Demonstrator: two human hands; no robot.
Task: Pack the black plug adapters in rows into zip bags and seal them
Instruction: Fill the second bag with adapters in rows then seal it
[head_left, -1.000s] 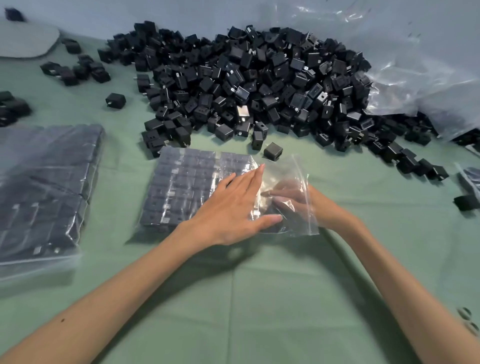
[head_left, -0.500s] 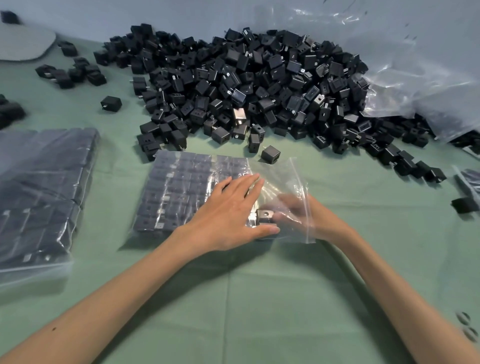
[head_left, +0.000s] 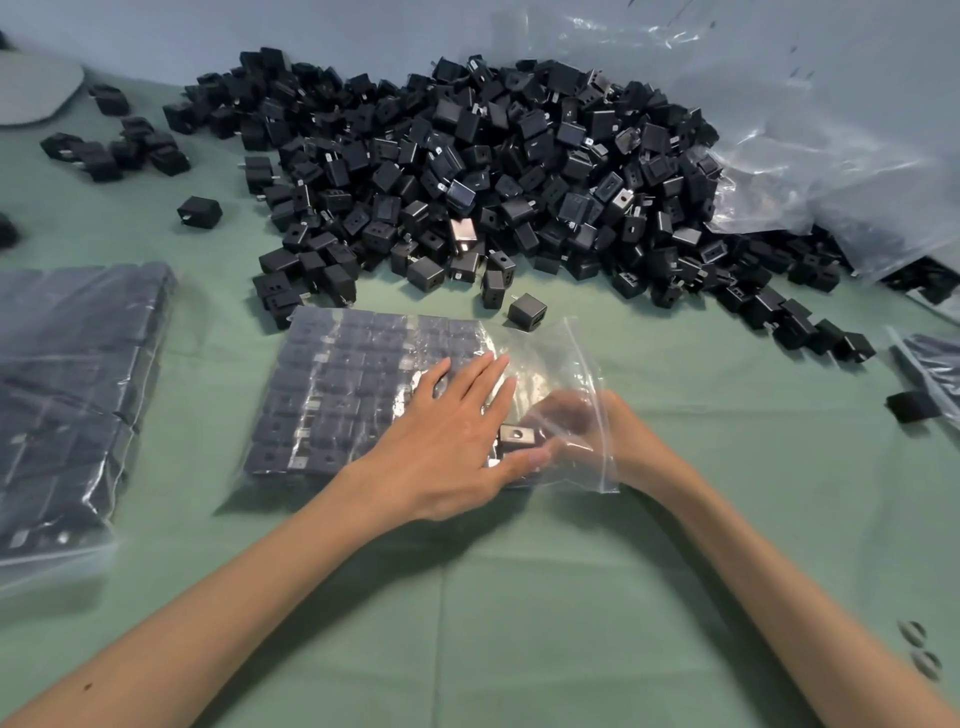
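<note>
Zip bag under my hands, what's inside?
Rows of black plug adapters fill its left part; the right hand reaches in beside one adapter. The left hand on top hides some rows.

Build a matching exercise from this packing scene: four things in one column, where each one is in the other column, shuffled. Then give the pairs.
Things
1. left hand
2. right hand
3. loose adapter pile
4. full bag

Places
A. heaped on the green cloth beyond the open zip bag
B. reaching in through the open zip bag's mouth
C. lying at the left edge of the green cloth
D. flat on top of the open zip bag

Pairs: 1-D, 2-B, 3-A, 4-C
</note>
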